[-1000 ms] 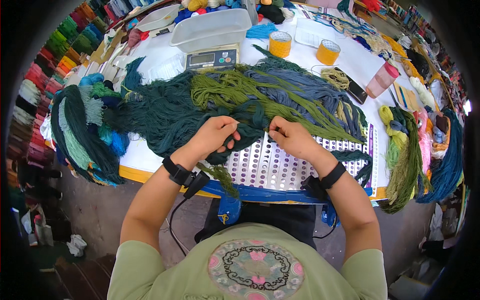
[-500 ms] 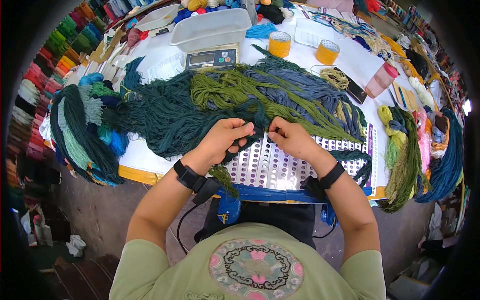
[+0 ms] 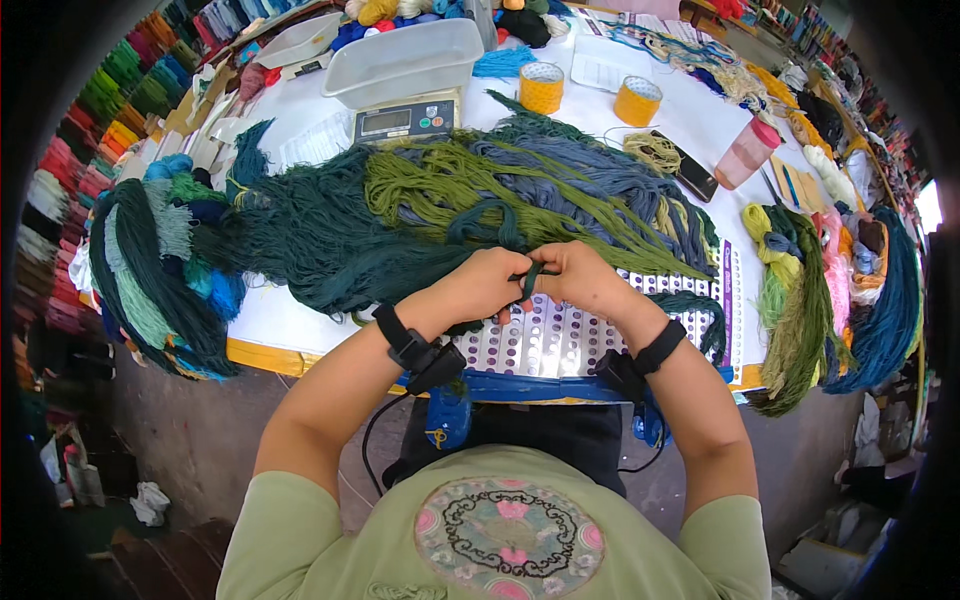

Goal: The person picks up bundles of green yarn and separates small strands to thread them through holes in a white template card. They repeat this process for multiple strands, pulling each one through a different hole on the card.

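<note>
My left hand (image 3: pixel 492 283) and my right hand (image 3: pixel 580 276) meet in front of me, fingers pinched close together. Between them runs a dark green yarn strand (image 3: pixel 529 281), looped at the fingertips. Behind the hands lies a large heap of dark teal-green yarn (image 3: pixel 320 220), with olive green yarn (image 3: pixel 420 180) and grey-blue yarn (image 3: pixel 545 175) spread across its right part. Under the hands is a white card with rows of purple-ringed holes (image 3: pixel 560 335). The fingertips partly hide each other, so the exact grip on the strand is unclear.
A digital scale (image 3: pixel 400 122) with a clear plastic tub (image 3: pixel 405 65) stands behind the heap. Two orange tape rolls (image 3: pixel 541 88), a phone (image 3: pixel 695 177) and a pink-lidded bottle (image 3: pixel 747 155) are farther right. Yarn hanks hang over the table's left (image 3: pixel 150 270) and right (image 3: pixel 800 310) edges.
My hands have come together, the left moving right to meet the right. The dark green strand now loops between their fingertips. The view has shifted slightly.
</note>
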### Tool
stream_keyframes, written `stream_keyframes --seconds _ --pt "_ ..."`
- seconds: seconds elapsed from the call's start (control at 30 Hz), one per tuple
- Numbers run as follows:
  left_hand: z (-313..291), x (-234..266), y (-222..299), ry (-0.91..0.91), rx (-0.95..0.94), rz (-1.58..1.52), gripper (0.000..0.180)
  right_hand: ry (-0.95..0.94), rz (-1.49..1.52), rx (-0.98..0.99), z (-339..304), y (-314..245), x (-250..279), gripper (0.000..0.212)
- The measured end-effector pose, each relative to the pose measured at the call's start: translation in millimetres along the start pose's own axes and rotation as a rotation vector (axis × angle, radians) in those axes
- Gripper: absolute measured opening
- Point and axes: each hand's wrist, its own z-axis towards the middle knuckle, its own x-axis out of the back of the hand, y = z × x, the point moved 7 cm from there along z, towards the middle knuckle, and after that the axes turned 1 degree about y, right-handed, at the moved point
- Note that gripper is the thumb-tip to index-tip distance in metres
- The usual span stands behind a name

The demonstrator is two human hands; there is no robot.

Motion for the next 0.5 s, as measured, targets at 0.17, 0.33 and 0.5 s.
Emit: stream_keyframes --seconds 0.17,0.33,0.5 --pt "1 7 -20 -0.079 0.163 -0.315 0.022 -0.015 -0.266 0.082 -5 -25 -6 0.034" --pt "-65 48 2 -0.005 -0.063 -1.051 0.008 -0.005 -0.230 0.084 -6 -25 1 0.049" --pt "-126 152 -23 0.111 -0.373 -1.622 0.010 -0.014 -0.231 0.073 -6 -22 2 0.054"
